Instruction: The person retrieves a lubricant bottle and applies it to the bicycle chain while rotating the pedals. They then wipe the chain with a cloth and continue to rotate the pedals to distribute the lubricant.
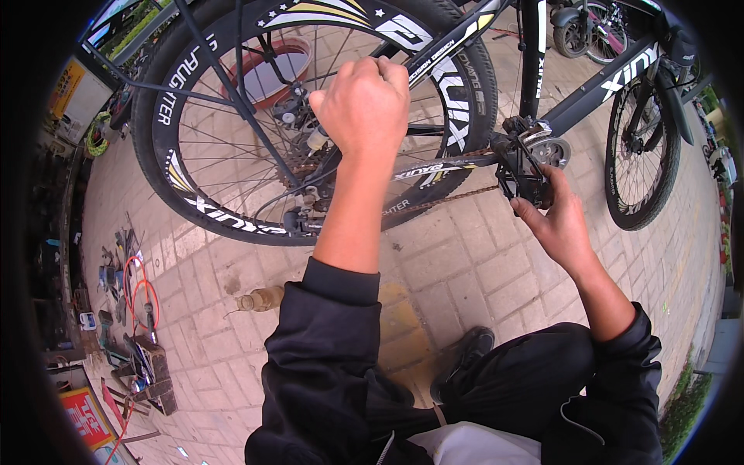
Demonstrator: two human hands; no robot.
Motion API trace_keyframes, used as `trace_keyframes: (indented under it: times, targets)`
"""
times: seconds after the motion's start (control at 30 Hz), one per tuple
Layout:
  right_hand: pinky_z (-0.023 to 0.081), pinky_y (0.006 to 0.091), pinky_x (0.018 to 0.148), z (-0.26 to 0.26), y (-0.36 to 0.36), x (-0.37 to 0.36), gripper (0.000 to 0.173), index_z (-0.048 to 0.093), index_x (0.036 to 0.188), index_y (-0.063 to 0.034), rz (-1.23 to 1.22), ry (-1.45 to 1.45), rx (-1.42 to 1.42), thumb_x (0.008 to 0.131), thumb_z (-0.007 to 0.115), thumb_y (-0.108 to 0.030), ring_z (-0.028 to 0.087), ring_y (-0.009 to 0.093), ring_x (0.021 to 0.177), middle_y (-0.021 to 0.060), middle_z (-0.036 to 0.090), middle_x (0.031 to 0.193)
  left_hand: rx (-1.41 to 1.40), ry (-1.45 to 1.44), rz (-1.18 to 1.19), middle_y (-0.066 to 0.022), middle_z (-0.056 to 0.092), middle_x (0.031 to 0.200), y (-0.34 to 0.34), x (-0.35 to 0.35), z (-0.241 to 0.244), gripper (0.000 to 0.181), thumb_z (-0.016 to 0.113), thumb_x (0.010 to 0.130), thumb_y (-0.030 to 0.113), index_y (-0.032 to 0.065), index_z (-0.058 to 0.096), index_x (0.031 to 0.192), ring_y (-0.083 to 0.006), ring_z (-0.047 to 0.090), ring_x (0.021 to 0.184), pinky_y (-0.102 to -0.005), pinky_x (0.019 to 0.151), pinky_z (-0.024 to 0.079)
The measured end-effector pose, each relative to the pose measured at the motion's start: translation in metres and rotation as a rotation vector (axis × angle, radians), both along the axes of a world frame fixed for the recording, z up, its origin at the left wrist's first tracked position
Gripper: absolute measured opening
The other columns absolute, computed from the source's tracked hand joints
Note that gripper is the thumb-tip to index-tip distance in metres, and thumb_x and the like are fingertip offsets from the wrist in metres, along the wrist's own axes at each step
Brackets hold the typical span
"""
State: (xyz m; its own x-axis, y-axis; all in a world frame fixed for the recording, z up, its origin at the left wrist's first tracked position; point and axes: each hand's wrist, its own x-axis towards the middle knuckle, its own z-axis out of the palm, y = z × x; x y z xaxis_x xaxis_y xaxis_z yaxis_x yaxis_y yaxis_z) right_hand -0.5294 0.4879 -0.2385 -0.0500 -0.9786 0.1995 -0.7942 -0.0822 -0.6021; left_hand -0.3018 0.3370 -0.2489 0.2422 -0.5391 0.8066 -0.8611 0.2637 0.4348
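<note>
My left hand (366, 102) is closed in a fist above the rear wheel's hub, around a small translucent dispenser (317, 139) with pale yellow contents. Its thin tip points down towards the rear cassette (302, 165); whether they touch I cannot tell. Lower right, my right hand (558, 224) grips a black bicycle pedal (526, 186) between thumb and fingers, beside the chainring (552, 152). A rusty-looking chain (447, 200) runs back from there along the chainstay (433, 170). Part of the rear derailleur (299, 221) shows left of my forearm, which hides the rest.
A yellowish bottle (260, 299) with a wire is on the brick paving by my left sleeve. Tools with an orange hose (139, 285) and a dirty toolbox (154, 372) lie at the left. Behind the rear wheel (145, 116) is a red basin (296, 49) of water.
</note>
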Motion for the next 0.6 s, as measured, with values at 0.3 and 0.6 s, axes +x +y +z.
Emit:
trace_keyframes:
  times: [0.3,0.6]
  targets:
    - [0.033,0.0188,0.057,0.031,-0.021,-0.072,0.043,0.053,0.117,0.0074,-0.258,-0.361,-0.184,0.083,0.068,-0.013,0.043,0.004,0.064,-0.0030,0.051,0.072,0.093,-0.002,-0.036,-0.0076,0.063,0.071,0.004,0.002,0.001,0.028,0.052,0.085,0.026,0.0058,0.064,0.070,-0.0297,0.058,0.063,-0.0415,0.066,0.036]
    - [0.031,0.0175,0.059,0.036,-0.025,-0.082,0.040,0.053,0.118,0.0042,-0.295,-0.301,-0.217,0.085,0.067,-0.014,0.041,0.003,0.064,-0.0039,0.051,0.070,0.073,-0.012,-0.030,-0.0066,0.061,0.066,0.007,0.001,0.002,0.028,0.054,0.084,0.027,0.0065,0.063,0.067,-0.0281,0.058,0.062,-0.0422,0.062,0.036]
